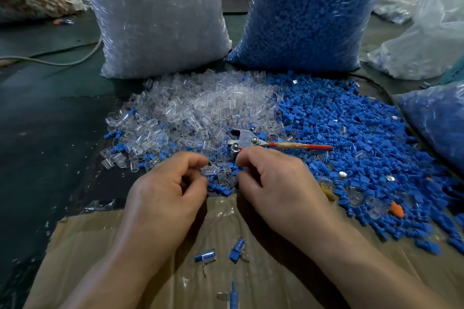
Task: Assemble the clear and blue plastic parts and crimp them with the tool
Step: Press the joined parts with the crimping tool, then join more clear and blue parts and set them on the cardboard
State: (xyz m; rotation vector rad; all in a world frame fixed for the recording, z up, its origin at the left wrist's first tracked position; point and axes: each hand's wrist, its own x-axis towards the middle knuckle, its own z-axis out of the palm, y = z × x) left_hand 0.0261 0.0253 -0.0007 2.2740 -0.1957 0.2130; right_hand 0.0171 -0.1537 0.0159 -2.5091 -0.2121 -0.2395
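Your left hand (163,190) pinches one clear part (209,170) below the tool (253,142); your right hand (273,183) hides its grip; three joined pieces (204,256) lie nearer you, one cropped.

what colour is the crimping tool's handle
The handle is red with a worn brownish stretch; head view.

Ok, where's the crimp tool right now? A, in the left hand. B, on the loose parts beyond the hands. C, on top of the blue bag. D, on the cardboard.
B: the tool lies on the pile of loose parts, where clear meets blue.
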